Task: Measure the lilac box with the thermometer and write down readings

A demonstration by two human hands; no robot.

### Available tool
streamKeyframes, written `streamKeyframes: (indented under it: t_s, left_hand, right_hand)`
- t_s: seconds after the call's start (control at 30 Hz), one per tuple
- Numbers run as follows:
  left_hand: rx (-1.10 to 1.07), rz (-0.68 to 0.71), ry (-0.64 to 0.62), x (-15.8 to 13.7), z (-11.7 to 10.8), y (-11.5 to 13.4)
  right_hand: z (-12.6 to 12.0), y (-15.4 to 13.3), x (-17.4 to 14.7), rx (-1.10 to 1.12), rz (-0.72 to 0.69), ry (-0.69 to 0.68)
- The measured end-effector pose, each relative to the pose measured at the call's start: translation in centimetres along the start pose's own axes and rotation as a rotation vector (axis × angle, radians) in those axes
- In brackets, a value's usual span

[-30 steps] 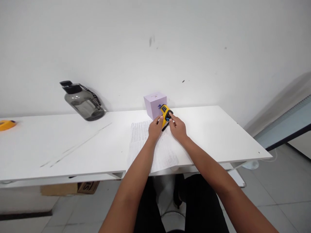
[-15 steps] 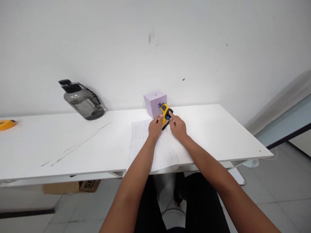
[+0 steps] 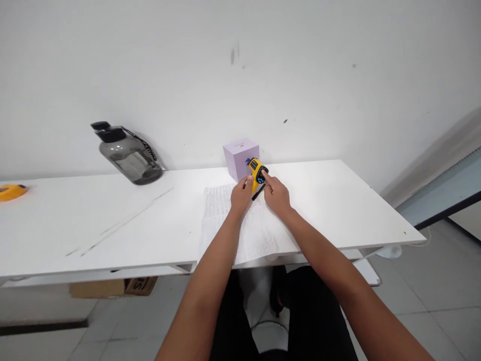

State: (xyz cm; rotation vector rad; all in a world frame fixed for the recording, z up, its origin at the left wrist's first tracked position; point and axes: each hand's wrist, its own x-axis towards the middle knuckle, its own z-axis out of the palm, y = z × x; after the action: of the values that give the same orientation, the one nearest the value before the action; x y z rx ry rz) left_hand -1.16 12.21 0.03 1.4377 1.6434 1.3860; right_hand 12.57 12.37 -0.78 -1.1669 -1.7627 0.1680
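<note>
White table (image 3: 330, 210), arms (image 3: 216, 255) stretched forward, left hand (image 3: 241, 196) clamped on yellow device (image 3: 255, 164), right hand (image 3: 278, 196) fingertip touching it, grip unclear

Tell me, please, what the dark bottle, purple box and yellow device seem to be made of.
Dark bottle: probably glossy plastic; its see-through grey walls show highlights.
Purple box: likely matte cardboard; flat faces, crisp edges, little shine.
Yellow device: probably hard plastic, given its two-tone casing; finish unclear.
</note>
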Motion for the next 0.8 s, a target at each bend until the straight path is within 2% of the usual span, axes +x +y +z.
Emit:
streamKeyframes:
  t_s: [0.57,0.8]
  left_hand:
    - [-0.048,0.028,0.028,0.19,0.34,-0.21]
    - [-0.095,0.035,0.039,0.27,0.35,-0.52]
  right_hand:
    - [-0.55,-0.32,-0.02,-0.058,0.029,-0.068]
    - [-0.6,-0.92,0.12,-0.147,0.028,-0.171]
